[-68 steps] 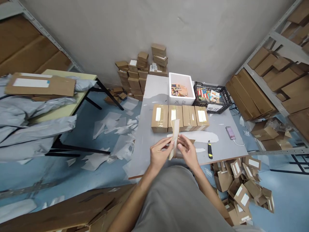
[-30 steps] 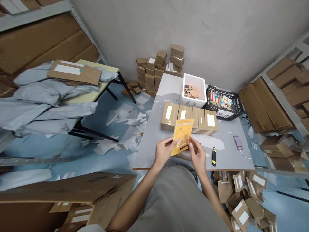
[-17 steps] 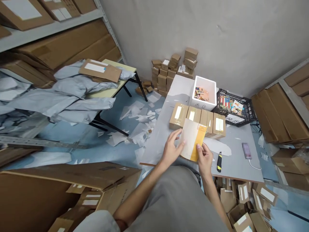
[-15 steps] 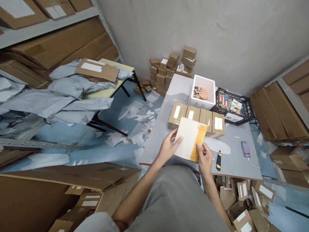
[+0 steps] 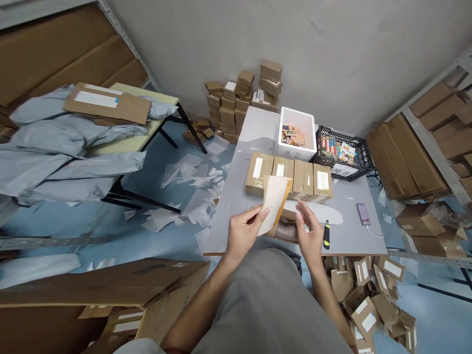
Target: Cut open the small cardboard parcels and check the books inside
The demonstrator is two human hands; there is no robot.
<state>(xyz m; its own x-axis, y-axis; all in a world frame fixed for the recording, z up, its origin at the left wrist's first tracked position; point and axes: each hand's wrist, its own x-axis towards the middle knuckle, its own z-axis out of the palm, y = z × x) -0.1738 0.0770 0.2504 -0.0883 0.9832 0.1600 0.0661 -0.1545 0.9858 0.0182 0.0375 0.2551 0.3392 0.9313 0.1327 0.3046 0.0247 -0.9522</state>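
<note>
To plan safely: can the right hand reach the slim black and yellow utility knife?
Probably yes: the right hand looks empty, and nothing visible stands between it and the knife.

Packet (image 5: 274,206): looks paper, smooth, matt. Boxes (image 5: 303,178): cardboard, glossy tape (image 5: 323,189). Crate (image 5: 322,159): plastic. Tub (image 5: 295,153): looks matt foam.

Table (image 5: 350,236) pale grey. Above it, packet (image 5: 273,201) cream, yellow-edged. On it, by my eye: boxes (image 5: 302,179) brown, white-labelled; tub (image 5: 297,153) white; crate (image 5: 363,164) black, latticed; cutter (image 5: 326,236) black with yellow; phone (image 5: 363,214) purplish. Floor (image 5: 435,307) around it blue.
</note>
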